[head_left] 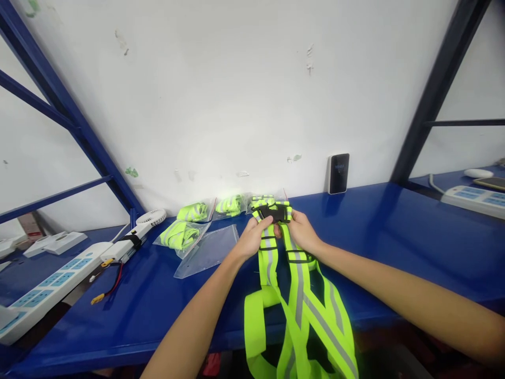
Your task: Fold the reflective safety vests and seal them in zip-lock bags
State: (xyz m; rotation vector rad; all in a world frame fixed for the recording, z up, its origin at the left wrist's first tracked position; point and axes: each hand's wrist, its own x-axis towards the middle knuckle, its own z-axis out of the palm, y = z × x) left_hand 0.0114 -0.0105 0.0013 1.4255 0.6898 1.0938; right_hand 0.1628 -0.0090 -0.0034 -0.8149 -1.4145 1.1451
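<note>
A neon yellow-green strap harness with grey reflective stripes hangs over the front edge of the blue table, its loops spread below both hands. My left hand is closed on the strap just under the black buckle, with the thumb against the buckle's left part. On the right side of the buckle, my right hand grips the other strap; some of its fingers are hidden behind the webbing. The buckle's two parts lie together between the hands. Black sliders sit on both straps.
Several clear bags with folded yellow-green straps lie by the wall, beside an empty clear bag. A black-screened device leans on the wall. At left are a white fan, a power strip and a yellow-ended cable.
</note>
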